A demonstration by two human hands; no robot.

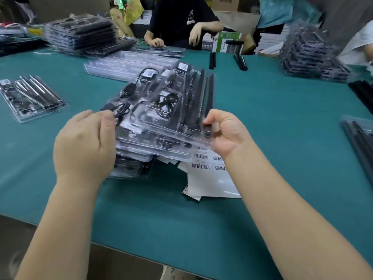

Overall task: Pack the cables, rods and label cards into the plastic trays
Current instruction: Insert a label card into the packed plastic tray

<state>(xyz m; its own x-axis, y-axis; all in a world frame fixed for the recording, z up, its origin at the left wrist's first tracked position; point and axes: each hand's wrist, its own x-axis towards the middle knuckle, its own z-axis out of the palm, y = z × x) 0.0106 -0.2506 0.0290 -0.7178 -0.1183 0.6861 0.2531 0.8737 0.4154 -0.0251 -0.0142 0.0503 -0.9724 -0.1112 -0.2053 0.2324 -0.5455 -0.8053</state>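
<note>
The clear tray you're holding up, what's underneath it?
Under the top tray sit more filled trays in a pile, and barcode label sheets poke out at the right. How many trays, I can't tell.

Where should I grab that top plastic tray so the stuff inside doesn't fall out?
Grab the top plastic tray by its flat near rim, one hand at each front corner, coming from your side of the table. The left hand and right hand pinch it there now. The rim is bare and thin, while the middle pockets hold loose cables and rods.
</note>
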